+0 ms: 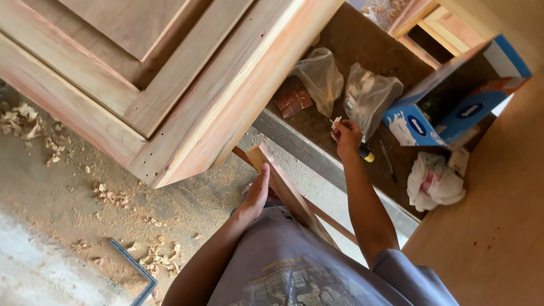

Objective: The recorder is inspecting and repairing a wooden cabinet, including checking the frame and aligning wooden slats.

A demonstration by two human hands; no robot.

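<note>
A grey metal square (136, 272) lies on the sawdust floor at seven o'clock. A large pale wooden panelled frame (153, 85) fills ten to twelve o'clock. At the centre, the left hand (255, 195) rests flat, fingers together, against a slanted light wooden slat (283, 190). At two o'clock from it, the right hand (347, 139) is closed around a small tool with a black and yellow handle (366, 153), pinching something small and white. Two clear plastic bags (345, 85) lie just beyond on the brown shelf (362, 39). A blue and white cardboard box (453, 96) stands at two o'clock, with a crumpled white rag (433, 181) below it.
</note>
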